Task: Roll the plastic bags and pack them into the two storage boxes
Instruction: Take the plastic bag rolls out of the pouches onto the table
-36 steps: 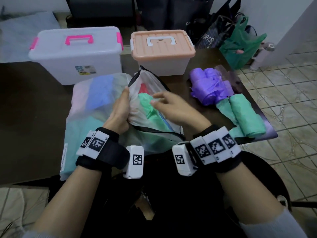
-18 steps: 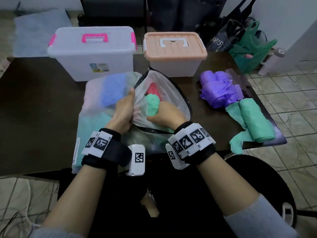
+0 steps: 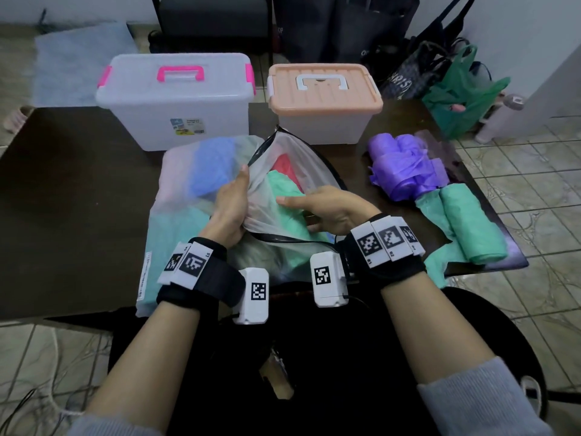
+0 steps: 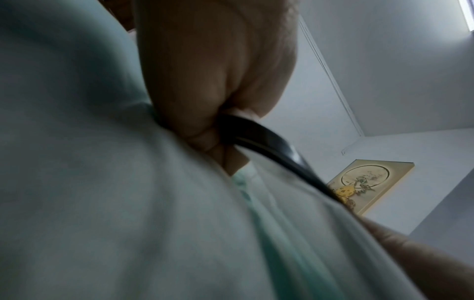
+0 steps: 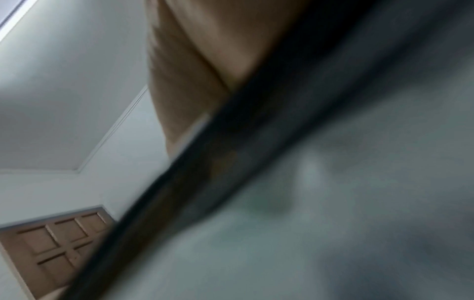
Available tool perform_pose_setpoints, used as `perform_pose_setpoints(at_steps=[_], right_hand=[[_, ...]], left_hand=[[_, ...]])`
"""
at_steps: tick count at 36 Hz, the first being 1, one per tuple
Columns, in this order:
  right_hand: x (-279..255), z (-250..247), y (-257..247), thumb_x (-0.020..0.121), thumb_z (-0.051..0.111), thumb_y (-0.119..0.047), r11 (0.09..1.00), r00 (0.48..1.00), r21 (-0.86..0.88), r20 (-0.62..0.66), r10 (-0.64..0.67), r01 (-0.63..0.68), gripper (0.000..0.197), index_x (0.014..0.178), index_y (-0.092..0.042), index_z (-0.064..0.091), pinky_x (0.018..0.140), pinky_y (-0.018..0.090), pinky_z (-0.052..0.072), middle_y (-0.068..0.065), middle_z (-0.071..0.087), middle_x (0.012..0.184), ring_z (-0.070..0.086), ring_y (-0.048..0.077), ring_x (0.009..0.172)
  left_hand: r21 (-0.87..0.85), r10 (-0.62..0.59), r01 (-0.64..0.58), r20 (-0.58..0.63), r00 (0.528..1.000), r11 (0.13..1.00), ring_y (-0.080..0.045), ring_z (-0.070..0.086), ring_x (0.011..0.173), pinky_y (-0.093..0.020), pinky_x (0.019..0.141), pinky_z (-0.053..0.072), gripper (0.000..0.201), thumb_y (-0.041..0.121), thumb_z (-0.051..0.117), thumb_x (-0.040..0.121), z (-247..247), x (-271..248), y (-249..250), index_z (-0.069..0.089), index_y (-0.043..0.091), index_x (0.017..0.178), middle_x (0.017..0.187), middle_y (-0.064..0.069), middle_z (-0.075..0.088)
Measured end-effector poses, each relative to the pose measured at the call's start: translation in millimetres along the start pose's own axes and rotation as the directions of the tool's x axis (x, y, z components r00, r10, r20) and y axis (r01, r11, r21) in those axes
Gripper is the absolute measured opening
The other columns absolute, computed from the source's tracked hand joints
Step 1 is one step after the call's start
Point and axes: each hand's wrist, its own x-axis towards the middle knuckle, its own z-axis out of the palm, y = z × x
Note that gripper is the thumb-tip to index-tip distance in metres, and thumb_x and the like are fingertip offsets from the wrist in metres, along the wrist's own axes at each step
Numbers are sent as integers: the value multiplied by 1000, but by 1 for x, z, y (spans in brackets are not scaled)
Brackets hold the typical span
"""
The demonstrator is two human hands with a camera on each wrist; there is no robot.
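A large translucent zip pouch (image 3: 176, 184) lies on the dark table (image 3: 72, 190), stuffed with coloured plastic bags. My left hand (image 3: 231, 209) pinches the black-edged rim of its mouth (image 4: 256, 138) and holds it open. My right hand (image 3: 327, 206) is inside the mouth, thumb on top and fingers curled under a mint-green plastic bag (image 3: 283, 187); a red bag (image 3: 284, 165) lies behind it. The white storage box with pink handle (image 3: 176, 99) and the peach-lidded storage box (image 3: 323, 99) stand lidded at the back. The right wrist view is blurred, showing only the black rim (image 5: 231, 152).
A purple bundle of bags (image 3: 405, 165) and a rolled green bag (image 3: 468, 228) lie at the table's right edge. Dark tote bags and a green carrier bag (image 3: 462, 89) sit on the tiled floor beyond. A black chair seat (image 3: 314, 357) is below my arms.
My right hand has gone from hovering over the pouch mouth down into it and closed on the mint-green bag. The left hand has kept its hold on the rim.
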Motion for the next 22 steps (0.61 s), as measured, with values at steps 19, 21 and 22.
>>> perform_pose_setpoints(at_steps=[19,21,22], right_hand=[[-3,-1,10,91,57,-36,967,974,197,126,-186,159,30,100,-9,65,80,22,49,-1,70,93,65,8,83],[-6,-6,11,92,53,-33,932,958,290,119,-262,219,25,95,-11,65,75,22,50,-4,71,85,66,7,77],[-7,-7,10,89,55,-34,901,949,355,99,-300,248,28,96,-9,65,77,25,52,-2,72,86,67,9,80]], left_hand=[[82,73,-71,-26,997,994,-21,60,108,-25,90,48,48,34,29,103,4,-6,1,57,0,121,115,-10,62],[114,80,-76,-37,996,991,-17,57,106,-14,79,46,47,32,28,104,4,-7,2,56,0,123,117,-8,60],[122,79,-74,-35,996,990,-17,56,107,-14,79,44,47,32,28,104,4,-8,2,55,0,124,119,-9,59]])
